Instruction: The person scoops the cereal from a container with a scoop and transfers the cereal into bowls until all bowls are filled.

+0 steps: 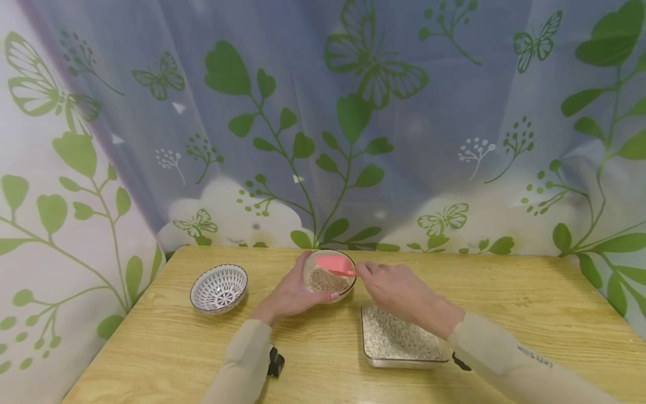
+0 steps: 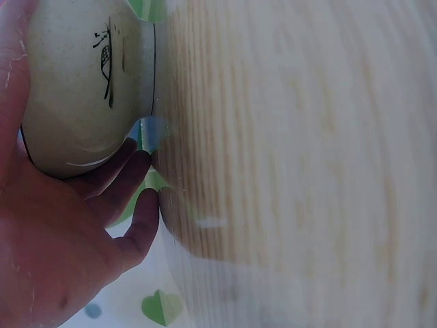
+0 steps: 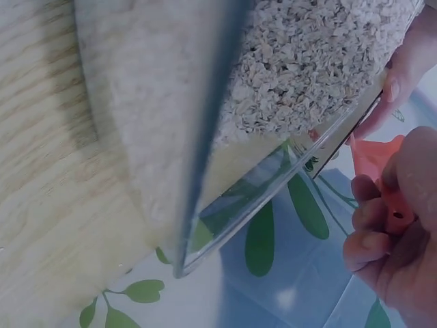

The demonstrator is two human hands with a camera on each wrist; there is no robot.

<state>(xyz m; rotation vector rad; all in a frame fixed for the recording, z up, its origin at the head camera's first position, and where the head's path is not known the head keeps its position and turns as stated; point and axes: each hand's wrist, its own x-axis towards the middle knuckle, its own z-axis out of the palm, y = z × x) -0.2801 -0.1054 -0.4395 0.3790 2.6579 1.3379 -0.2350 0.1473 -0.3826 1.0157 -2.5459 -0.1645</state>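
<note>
My left hand (image 1: pixel 292 289) grips a cream bowl (image 2: pixel 82 75) with a dark rim and a small black drawing on its outer wall. The bowl is tilted, and grain flakes (image 1: pixel 325 279) lie inside it. With curled fingers, my right hand (image 1: pixel 404 292) holds the handle of a pink scoop (image 1: pixel 334 263). The scoop's head is over the bowl, tipped so that its contents cannot be seen. In the right wrist view, the right hand (image 3: pixel 403 212) wraps round the handle of the scoop (image 3: pixel 372 156). Below the right forearm stands a rectangular clear-walled container (image 1: pixel 404 363) full of flakes.
A black-and-white patterned bowl (image 1: pixel 219 288) sits on the wooden table (image 1: pixel 151 348) at the left. Behind the table hangs a curtain (image 1: pixel 313 140) printed with green leaves and butterflies. The container (image 3: pixel 239 236) lies close under the right wrist.
</note>
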